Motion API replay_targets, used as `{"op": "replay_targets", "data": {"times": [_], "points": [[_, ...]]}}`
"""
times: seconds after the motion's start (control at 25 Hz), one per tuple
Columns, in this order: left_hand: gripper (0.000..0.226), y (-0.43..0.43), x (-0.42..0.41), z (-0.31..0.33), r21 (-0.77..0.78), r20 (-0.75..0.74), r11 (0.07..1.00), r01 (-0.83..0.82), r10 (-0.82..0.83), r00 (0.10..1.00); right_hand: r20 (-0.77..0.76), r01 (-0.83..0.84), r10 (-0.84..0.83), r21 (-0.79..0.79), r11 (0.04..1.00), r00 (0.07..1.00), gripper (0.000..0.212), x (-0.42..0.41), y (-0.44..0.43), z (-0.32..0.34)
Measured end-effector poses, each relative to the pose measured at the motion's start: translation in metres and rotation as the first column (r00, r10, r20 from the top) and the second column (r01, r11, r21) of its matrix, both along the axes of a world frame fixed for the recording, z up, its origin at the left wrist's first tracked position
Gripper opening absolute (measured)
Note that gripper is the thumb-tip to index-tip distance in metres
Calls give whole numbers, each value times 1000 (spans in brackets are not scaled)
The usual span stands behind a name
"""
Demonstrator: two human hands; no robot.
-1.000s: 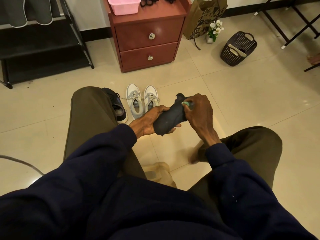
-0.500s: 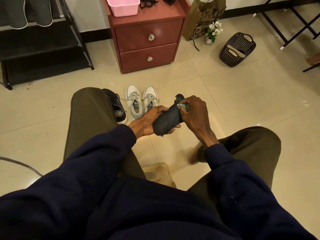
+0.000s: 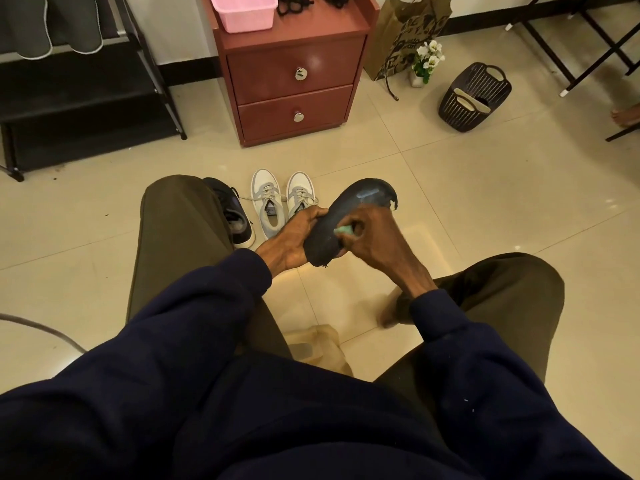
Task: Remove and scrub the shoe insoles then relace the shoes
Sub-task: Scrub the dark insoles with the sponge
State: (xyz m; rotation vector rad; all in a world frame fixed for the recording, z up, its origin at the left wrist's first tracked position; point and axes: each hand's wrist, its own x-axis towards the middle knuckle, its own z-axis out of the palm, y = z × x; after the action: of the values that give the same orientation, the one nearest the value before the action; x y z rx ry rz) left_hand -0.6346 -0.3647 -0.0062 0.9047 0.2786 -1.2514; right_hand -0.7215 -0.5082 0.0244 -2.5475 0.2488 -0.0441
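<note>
Two grips met in the air btw. the knees: left grip (image 3: 289,239) clasped the near end of a dark insole (image 3: 351,206), which tilted up & away; right grip (image 3: 375,237) pinched a small green scrubber (image 3: 343,231) against its middle. Beyond on the floor, white shoes (image 3: 277,202) stood beside a dark shoe (image 3: 232,216); farther, a red cabinet (image 3: 294,74) w/ a pink tub (image 3: 242,13) on top.

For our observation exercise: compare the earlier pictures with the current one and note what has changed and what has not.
The right hand, gripping the scrubber, slid along the insole from its far end toward the near end, baring the far tip. The left hand still holds the insole's near end. Nothing was let go; the shoes stayed put.
</note>
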Motion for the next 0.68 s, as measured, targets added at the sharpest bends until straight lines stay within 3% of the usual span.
{"op": "replay_targets", "data": {"times": [0.08, 0.24, 0.44, 0.6, 0.68], "points": [[26, 0, 2, -2, 26, 24, 1000, -13, 12, 1000, -35, -69, 69, 2, 998, 997, 1, 1, 6, 1], [32, 2, 3, -3, 15, 6, 1000, -9, 9, 1000, 74, 127, -117, -147, 981, 990, 5, 3, -15, -1], [25, 1, 2, -1, -4, 2, 1000, -10, 10, 1000, -35, -106, 105, -27, 994, 994, 2, 1, -1, 0], [34, 2, 0, 2, -38, -8, 999, 36, -36, 999, 78, 186, -180, -89, 978, 981, 14, 3, -17, -7], [34, 3, -1, 4, -57, -22, 997, 45, -46, 999, 100, 197, -193, -34, 980, 976, 15, 3, -16, -6]]}}
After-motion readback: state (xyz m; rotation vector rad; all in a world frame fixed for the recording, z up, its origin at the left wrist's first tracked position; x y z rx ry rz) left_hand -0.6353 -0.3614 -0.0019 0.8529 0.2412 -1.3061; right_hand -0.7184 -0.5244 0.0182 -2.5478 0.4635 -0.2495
